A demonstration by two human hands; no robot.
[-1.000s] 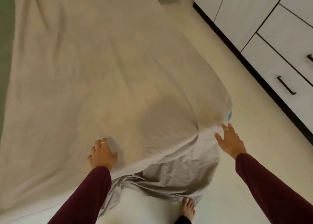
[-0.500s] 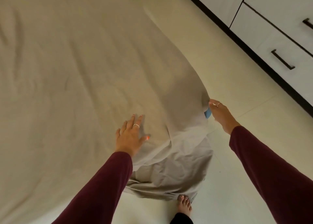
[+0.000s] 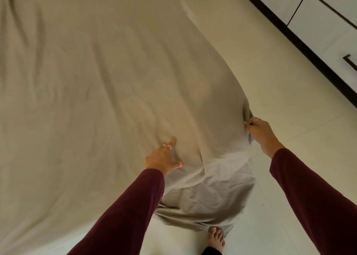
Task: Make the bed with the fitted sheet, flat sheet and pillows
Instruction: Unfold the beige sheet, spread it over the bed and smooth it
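Both hands have advanced: left hand (image 3: pixel 164 157) presses flat on the sheet (image 3: pixel 96 81); right hand (image 3: pixel 258 129) fingers pinch its corner. Tucking and pillows remain.

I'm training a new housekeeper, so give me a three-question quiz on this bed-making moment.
1. True or false: the right hand pinches the sheet at the bed's corner.
2. How does the left hand lie? A) flat on the sheet with fingers spread B) lifted clear of the bed C) gripping a pillow
3. Fill in: loose sheet fabric hangs off the corner down to the ___, close to a bare foot.

Key: 1 true; 2 A; 3 floor.
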